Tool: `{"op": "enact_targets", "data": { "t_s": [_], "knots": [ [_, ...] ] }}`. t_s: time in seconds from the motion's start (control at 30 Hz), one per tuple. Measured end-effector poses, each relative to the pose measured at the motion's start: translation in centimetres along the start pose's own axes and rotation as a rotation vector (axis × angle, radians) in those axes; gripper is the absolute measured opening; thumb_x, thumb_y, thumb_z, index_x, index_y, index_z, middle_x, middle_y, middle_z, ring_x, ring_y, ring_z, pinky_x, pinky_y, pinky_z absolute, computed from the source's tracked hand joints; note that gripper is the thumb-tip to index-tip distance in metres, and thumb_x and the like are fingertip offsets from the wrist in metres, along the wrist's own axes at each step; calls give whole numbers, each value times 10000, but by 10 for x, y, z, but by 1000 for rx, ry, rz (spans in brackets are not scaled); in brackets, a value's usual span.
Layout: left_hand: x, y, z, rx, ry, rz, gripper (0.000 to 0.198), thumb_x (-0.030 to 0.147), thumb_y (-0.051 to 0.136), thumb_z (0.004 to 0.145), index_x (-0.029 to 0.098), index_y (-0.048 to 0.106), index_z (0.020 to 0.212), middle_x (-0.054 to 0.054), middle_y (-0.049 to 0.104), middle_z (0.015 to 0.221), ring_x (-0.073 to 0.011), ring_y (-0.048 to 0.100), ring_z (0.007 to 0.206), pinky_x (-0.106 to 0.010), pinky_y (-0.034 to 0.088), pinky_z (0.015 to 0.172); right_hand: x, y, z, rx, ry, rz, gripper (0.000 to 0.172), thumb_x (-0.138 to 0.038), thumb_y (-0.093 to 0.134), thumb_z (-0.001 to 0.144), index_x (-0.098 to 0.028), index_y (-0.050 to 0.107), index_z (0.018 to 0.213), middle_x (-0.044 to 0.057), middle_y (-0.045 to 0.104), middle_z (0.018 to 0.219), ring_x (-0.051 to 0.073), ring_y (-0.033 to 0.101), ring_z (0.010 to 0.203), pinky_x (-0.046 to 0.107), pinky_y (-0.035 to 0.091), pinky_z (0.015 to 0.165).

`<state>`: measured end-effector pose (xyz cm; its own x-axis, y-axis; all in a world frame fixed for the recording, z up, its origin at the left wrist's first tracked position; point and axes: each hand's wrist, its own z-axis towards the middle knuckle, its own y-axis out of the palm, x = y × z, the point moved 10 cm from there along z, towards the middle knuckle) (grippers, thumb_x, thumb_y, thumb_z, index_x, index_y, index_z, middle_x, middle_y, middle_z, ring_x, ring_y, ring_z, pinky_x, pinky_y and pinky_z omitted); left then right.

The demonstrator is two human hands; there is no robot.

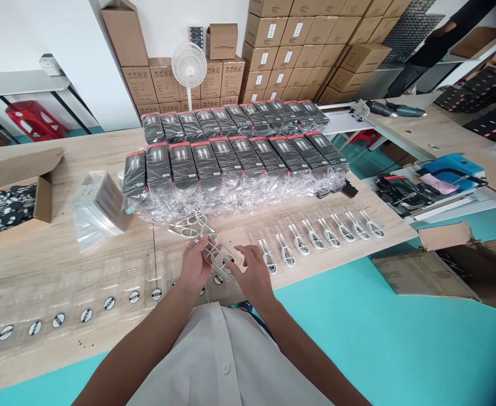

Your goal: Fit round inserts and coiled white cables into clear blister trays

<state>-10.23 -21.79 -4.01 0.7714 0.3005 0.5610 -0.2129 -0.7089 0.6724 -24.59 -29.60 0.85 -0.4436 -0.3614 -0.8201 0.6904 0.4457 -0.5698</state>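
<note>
While both hands hold up a clear plastic tray (240,258), the coiled white cable (217,257) between the fingertips would seat best kept flat, its loops inside the walls. The left hand (194,265), palm inward, grips the cable and tray with thumb and fingers. The right hand (252,275) reaches in opposite, thumb by the round label (228,260), fingers bent and parted; its grip's firmness cannot be told. Loose cables (191,225) lie just beyond the left fingertips.
</note>
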Motion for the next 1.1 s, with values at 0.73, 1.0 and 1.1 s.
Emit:
{"op": "enact_targets", "data": {
  "t_s": [0.73,1.0,1.1],
  "knots": [
    [-31,12,-20,-240,-189,299,313,294,855,604,158,646,794,-12,666,716,-135,638,650,-232,488,556,24,38,6,-465,178,478,389,-439,762,693,-188,646,967,-31,585,658,135,543,629,272,424,620],
    [-29,4,-11,-172,-137,246,312,285,859,587,165,625,755,7,645,682,-126,620,622,-234,477,553,30,43,9,-397,125,221,427,-439,714,739,-204,640,1088,-11,636,716,156,568,664,276,424,630],
    [-28,5,-9,-180,-123,234,297,302,843,615,161,623,755,1,639,672,-125,606,596,-258,488,572,35,61,1,-456,139,308,451,-437,735,709,-195,636,1076,-4,648,763,158,567,690,264,420,616]
  ]
}}
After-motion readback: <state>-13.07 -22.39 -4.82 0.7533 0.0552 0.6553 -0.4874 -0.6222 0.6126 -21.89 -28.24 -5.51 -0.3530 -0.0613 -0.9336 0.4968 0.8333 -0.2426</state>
